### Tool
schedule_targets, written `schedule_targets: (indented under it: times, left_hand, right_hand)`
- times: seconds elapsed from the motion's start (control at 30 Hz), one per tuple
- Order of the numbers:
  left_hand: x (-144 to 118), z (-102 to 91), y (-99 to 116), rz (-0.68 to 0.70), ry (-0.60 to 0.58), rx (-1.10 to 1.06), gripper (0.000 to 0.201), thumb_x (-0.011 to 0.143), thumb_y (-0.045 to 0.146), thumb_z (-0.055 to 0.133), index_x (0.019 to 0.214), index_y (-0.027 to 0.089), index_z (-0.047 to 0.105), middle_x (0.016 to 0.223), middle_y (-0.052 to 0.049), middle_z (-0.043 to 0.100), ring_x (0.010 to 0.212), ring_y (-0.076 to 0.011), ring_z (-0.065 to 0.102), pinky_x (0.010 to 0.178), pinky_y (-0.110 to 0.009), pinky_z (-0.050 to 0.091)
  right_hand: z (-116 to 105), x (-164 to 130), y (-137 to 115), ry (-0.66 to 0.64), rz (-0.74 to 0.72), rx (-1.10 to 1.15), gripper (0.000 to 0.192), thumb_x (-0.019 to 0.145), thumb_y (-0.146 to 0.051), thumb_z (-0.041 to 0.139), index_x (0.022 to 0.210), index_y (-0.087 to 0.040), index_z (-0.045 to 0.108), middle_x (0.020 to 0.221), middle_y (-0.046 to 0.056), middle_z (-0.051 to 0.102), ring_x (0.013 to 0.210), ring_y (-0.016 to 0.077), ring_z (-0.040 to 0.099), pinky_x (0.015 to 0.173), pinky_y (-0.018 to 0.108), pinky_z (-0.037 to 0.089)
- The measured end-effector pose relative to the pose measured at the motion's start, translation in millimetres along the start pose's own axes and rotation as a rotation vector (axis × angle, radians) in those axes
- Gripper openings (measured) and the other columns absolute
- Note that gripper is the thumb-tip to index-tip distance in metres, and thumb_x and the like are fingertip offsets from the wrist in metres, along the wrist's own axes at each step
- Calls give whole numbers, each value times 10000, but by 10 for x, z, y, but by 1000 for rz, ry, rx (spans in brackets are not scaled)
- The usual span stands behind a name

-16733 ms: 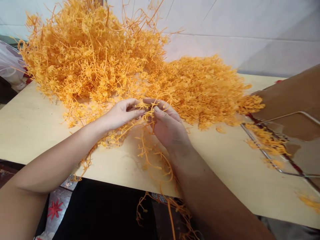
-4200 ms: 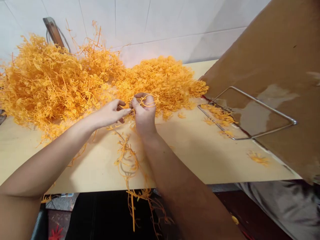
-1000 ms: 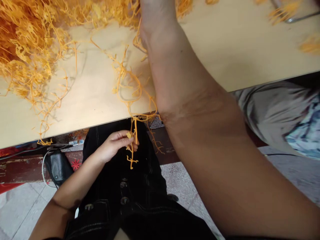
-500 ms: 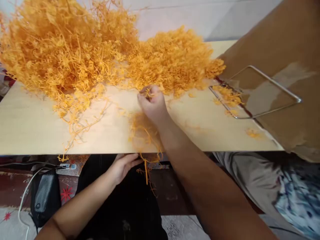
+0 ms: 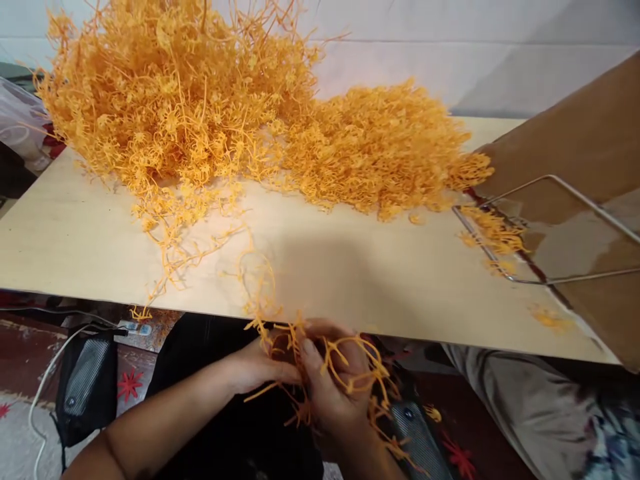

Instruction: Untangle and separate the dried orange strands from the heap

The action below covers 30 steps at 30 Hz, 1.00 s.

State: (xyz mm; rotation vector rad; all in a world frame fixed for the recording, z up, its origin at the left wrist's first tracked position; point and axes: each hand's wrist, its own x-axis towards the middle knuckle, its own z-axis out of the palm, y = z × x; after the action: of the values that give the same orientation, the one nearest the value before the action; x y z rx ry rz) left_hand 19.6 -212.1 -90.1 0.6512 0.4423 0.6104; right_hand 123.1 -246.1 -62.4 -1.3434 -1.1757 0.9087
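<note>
Both hands are down below the front edge of the counter [image 5: 350,280], bunched close together over the lap. The right hand [image 5: 333,380] has its grip curled shut round a tangled bunch of orange strands [image 5: 350,363]; the strands loop over the fingers and trail off below the wrist. The left hand [image 5: 255,367] comes in from the side and pinches the same bunch at its left end, fingertips pressed against the right hand's thumb, so both grips are closed on that one clump. A few loose strands [image 5: 255,280] run from the hands up over the counter edge and onto the pale wooden top.

Further back on the counter sits the big heap [image 5: 175,107] of the same orange stuff, piled high on the left against the white tiled wall, with a lower, denser mound [image 5: 385,150] just right of it, the two touching. At the right edge there's a brown cardboard box [image 5: 575,173] tilted over the counter with a wire frame [image 5: 550,230] across its opening and a bit of orange scrap [image 5: 493,233] at its mouth. Down on the floor to the left is a small black speaker [image 5: 85,387] with a white cable.
</note>
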Motion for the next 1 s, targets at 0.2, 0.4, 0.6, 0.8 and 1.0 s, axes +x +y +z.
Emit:
schedule_targets:
  times: [0.2, 0.4, 0.6, 0.8, 1.0]
  left_hand:
    - [-89, -56, -86, -132, -20, 259, 424, 600, 325, 716, 983, 169, 622, 835, -11, 609, 766, -111, 538, 728, -245, 410]
    - [-168, -197, -121, -173, -121, 610, 144, 704, 116, 510, 824, 149, 582, 738, 18, 537, 689, -74, 471, 665, -208, 413]
    - [-483, -424, 163, -176, -94, 1110, 113, 678, 46, 416, 682, 150, 458, 644, 40, 450, 594, -56, 386, 555, -171, 345]
    - [-559, -239, 212, -123, -198, 1419, 59, 719, 114, 457, 697, 165, 478, 631, 27, 479, 529, -62, 364, 494, -181, 305]
    - [-515, -93, 209, -89, -301, 1561, 60, 736, 185, 490, 678, 170, 496, 633, 4, 530, 522, -83, 378, 480, -201, 310]
  right_hand:
    - [-125, -304, 224, -149, 237, 275, 270, 807, -395, 493, 1047, -273, 510, 942, 80, 616, 887, 224, 633, 761, 380, 533]
    - [-509, -174, 49, -555, 167, -138, 493, 746, -297, 607, 1229, -317, 510, 1217, 90, 571, 1149, 254, 535, 941, 422, 466]
    - [-926, 269, -487, -880, -80, -497, 589, 593, -335, 745, 1162, -361, 597, 1134, 73, 641, 1024, 276, 615, 814, 377, 554]
    - [-147, 655, -637, -656, -179, -412, 315, 782, -380, 539, 1032, -207, 617, 931, 96, 670, 826, 215, 632, 722, 377, 529]
    - [666, 963, -517, -725, 58, 27, 269, 723, -323, 586, 944, -181, 524, 669, 6, 570, 617, 127, 546, 626, 322, 480]
